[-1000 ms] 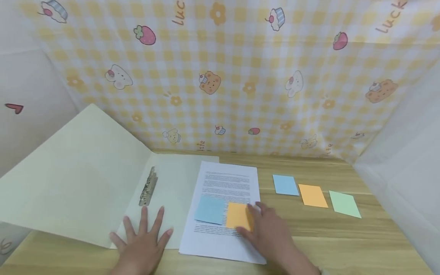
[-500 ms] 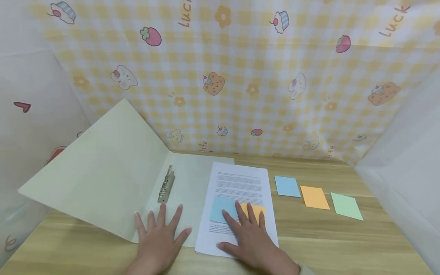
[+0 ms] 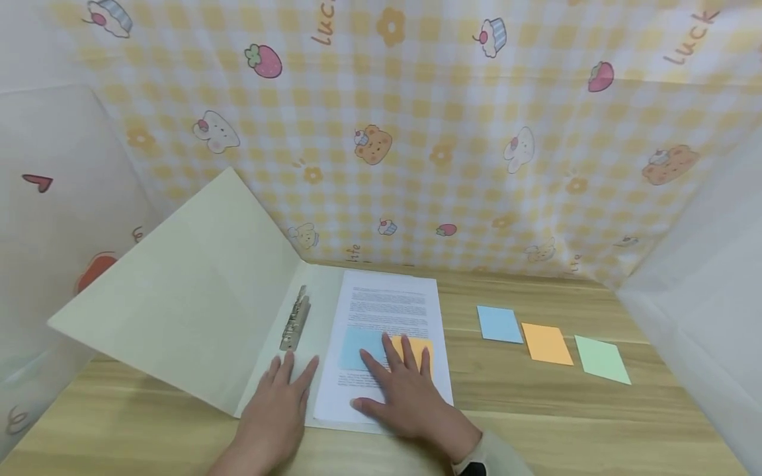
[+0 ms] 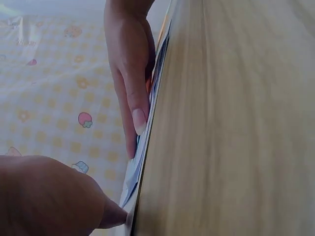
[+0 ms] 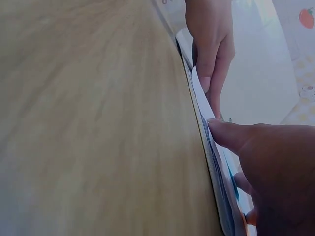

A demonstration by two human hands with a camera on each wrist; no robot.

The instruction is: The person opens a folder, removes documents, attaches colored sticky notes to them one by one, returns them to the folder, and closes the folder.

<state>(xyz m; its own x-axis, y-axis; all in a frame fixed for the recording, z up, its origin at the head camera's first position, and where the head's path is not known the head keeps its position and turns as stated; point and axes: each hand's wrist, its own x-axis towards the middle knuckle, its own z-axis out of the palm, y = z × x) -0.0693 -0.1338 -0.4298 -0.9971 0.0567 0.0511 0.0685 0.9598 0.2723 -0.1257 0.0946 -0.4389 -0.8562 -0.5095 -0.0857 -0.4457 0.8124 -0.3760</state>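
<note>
A cream file folder point(image 3: 178, 291) lies with its cover raised at the left and a metal clip point(image 3: 296, 325) inside near the spine. Printed sheets point(image 3: 389, 294) lie stacked on its right-hand panel. On the top sheet are a blue sticky note point(image 3: 356, 347) and an orange sticky note point(image 3: 424, 347), partly covered by my right hand point(image 3: 411, 400). That hand rests on the pages with spread fingers. My left hand point(image 3: 275, 410) rests on the folder below the clip, left of the sheets, its fingers extended. In the right wrist view, my right thumb point(image 5: 226, 132) touches the paper stack's near edge point(image 5: 199, 96).
Three sticky notes lie in a row on the wooden table point(image 3: 536, 423) to the right: a blue square point(image 3: 499, 324), an orange square point(image 3: 546, 344) and a green square point(image 3: 602, 359). A yellow checked cloth point(image 3: 417, 192) hangs behind the table.
My right hand has moved from the orange note's right side onto the notes, then left with the sheets, which now lie closer to the clip. My left hand's fingers have drawn closer together.
</note>
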